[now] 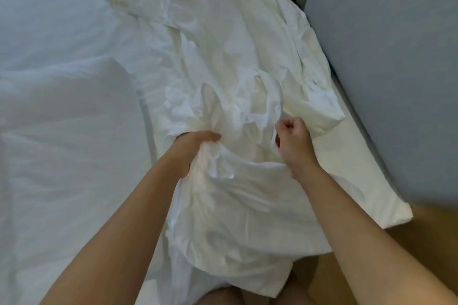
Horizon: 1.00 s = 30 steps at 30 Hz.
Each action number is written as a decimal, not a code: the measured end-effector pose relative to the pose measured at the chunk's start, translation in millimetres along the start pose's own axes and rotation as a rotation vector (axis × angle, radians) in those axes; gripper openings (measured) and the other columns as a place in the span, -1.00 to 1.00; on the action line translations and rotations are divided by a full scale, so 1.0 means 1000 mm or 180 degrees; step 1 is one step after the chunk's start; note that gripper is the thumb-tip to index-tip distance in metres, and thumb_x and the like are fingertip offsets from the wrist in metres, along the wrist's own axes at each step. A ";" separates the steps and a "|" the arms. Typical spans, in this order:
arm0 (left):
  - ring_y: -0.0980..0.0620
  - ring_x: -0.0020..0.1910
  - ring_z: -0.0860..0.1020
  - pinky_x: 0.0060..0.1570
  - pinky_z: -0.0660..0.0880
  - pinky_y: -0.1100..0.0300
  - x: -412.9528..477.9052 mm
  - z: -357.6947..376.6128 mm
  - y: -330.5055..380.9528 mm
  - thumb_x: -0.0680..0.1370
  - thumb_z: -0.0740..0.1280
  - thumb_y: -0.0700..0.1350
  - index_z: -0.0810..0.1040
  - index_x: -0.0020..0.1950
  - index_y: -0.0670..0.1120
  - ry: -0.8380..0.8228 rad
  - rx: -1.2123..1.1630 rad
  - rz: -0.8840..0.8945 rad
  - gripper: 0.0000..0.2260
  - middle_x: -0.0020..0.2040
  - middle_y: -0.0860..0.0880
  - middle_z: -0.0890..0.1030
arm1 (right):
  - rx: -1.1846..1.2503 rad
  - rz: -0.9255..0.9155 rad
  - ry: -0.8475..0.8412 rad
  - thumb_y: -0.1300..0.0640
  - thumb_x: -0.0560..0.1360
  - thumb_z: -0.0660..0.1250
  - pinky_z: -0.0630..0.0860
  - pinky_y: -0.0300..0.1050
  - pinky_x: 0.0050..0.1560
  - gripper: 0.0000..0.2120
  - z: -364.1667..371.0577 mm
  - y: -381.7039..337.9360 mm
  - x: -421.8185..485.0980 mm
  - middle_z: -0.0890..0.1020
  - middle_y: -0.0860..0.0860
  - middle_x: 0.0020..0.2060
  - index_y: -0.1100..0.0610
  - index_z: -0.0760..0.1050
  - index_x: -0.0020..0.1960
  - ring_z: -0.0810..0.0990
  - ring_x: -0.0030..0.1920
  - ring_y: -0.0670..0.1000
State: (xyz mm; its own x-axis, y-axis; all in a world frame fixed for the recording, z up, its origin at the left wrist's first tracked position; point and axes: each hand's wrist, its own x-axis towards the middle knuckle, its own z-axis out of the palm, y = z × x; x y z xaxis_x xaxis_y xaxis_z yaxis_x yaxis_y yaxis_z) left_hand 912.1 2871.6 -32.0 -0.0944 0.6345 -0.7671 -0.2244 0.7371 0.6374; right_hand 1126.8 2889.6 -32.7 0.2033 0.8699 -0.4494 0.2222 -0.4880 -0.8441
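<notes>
Clearly the step in hand is gathering up bedding to sort it out. At the far left a plump white pillow (62, 119) lies on the bed, apart from the work. Next to it, the left hand (195, 142) clenches a thick bunch of the crumpled white cotton sheet (235, 57), which lies in a long heap down the right part of the bed and spills over its near edge toward the person. Further right, the right hand (295, 141) is curled into a fist at a fold of the same sheet; whether it pinches cloth I cannot tell. Beyond it stands the grey upholstered headboard (384, 57). I judge the next move calls for a sure hold with the right hand, then lifting both hands apart to find an edge and shake the sheet loose.
</notes>
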 end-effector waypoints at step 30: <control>-0.12 -0.14 0.63 -0.12 0.59 0.05 -0.024 0.113 0.001 0.29 0.37 -0.28 0.64 -0.06 -0.25 -0.0229 -0.1355 -0.0036 -0.76 -0.14 -0.17 0.64 | 0.0476 0.0912 -0.2165 0.04 0.56 0.25 0.44 0.09 0.28 -0.74 -0.021 -0.041 0.017 0.56 0.07 0.19 0.14 0.54 0.16 0.56 0.17 0.08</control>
State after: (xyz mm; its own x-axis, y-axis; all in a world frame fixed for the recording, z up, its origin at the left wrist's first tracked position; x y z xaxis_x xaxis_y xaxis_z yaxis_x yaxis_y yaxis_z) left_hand 1024.0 2883.4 -4.8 -0.0251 0.6527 -0.7572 -0.6067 0.5921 0.5305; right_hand 1141.3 2923.3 0.8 -0.4110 0.5864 -0.6980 0.1076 -0.7291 -0.6759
